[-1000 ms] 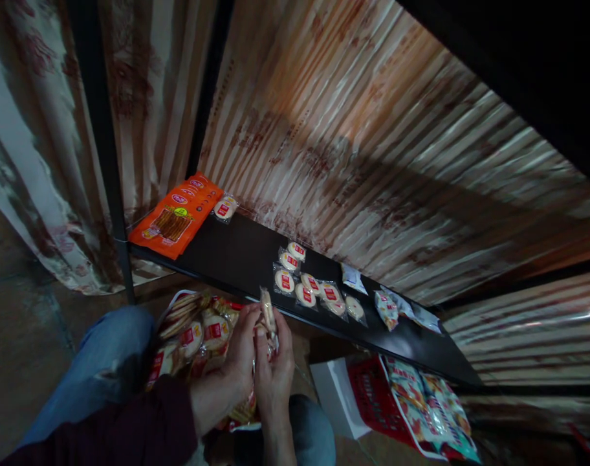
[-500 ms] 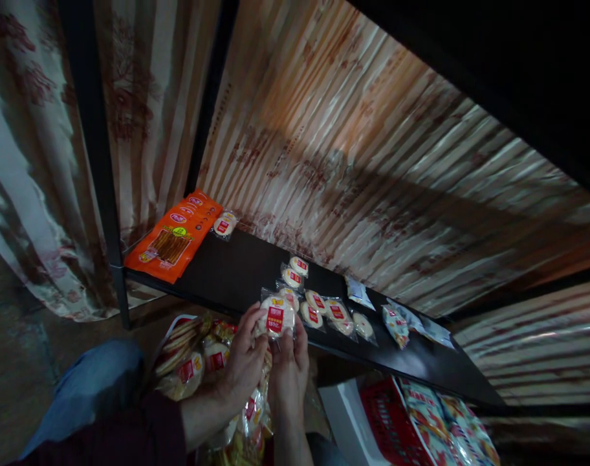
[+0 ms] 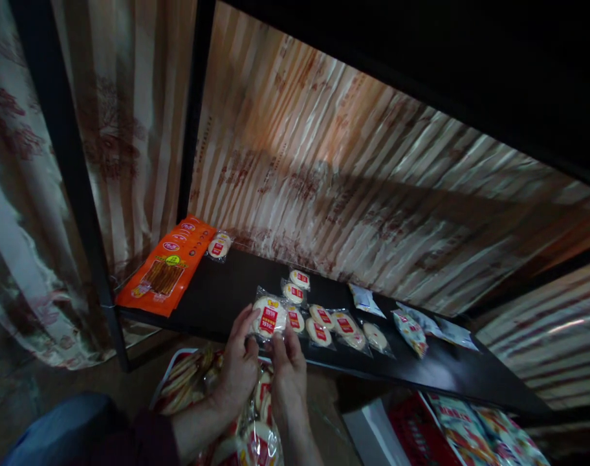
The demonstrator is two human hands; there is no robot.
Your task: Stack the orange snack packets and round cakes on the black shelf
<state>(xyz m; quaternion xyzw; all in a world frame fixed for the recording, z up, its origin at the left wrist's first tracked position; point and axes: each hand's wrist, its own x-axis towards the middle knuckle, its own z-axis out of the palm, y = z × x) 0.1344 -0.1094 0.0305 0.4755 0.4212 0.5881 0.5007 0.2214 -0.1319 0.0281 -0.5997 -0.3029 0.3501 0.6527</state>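
While L hand (image 3: 240,362) & R hand (image 3: 289,372) pinch a wrapped cracker (image 3: 269,317) btwn them, red label up, nr the black shelf (image 3: 244,278)'s front edge, a basket (image 3: 163,380) w/ more crackers (image 3: 261,443) sits below, partly hidden by the forearms. On the shelf, sev. cracker packs (image 3: 344,323) lie nr mid, small packets (image 3: 366,300) to the right, orange bag (image 3: 166,268) at L end. Striped curtain (image 3: 280,175) hangs behind.

Held packet (image 3: 268,318): clear, glossy plastic film is crinkling round its edges.
Shelf (image 3: 222,285): smooth surface is shining softly at right.
Orange pouch (image 3: 169,270), left: smooth plastic-looking skin is showing little gloss.
Curtain (image 3: 275,162), far side: pleated cloth is catching satiny streaks.
Wrapped packet (image 3: 262,443), near: clear film is glinting sharply.
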